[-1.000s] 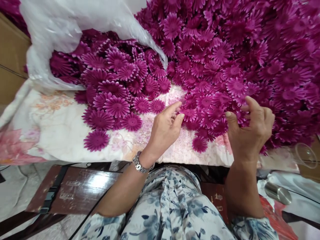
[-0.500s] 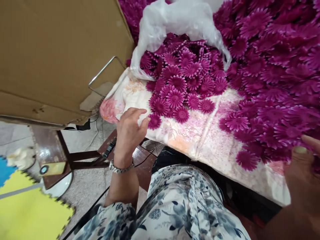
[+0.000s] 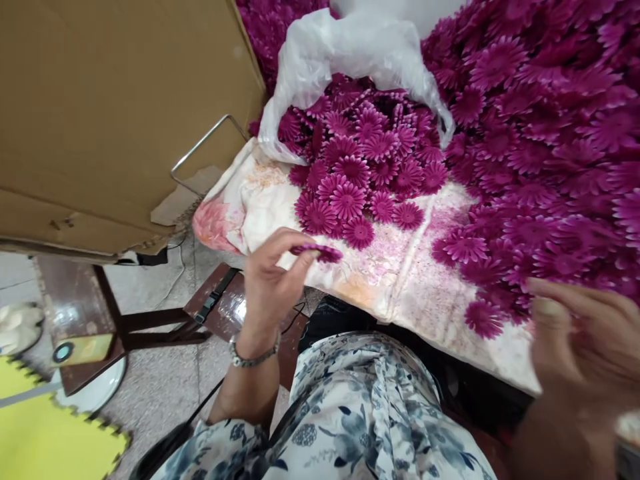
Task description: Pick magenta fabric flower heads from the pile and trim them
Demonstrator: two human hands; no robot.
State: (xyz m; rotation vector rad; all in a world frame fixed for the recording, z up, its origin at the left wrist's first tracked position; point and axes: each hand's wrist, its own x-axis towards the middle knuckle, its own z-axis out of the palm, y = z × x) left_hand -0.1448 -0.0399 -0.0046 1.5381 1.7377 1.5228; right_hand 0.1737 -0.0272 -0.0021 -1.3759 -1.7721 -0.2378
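Observation:
My left hand (image 3: 273, 283), with a metal watch on the wrist, pinches a flat magenta fabric flower (image 3: 320, 252) by its edge, lifted just off the flowered cloth (image 3: 390, 267). My right hand (image 3: 583, 340) hovers at the lower right, blurred, fingers loosely curled near the edge of the big heap of magenta flowers (image 3: 540, 133); I cannot make out whether it holds anything. A smaller group of flowers (image 3: 360, 173) spills out of a clear plastic bag (image 3: 350, 47) onto the cloth.
A large cardboard box (image 3: 115, 113) with a metal wire handle stands at the left. Below it are a dark wooden stool (image 3: 150, 320), a yellow foam mat (image 3: 55, 440) and a white dish. My lap in blue-flowered fabric fills the bottom middle.
The view has swung left since a second ago. My left hand went to the lone flower at the cloth's left edge and picked it up. My right hand stayed at the heap's edge.

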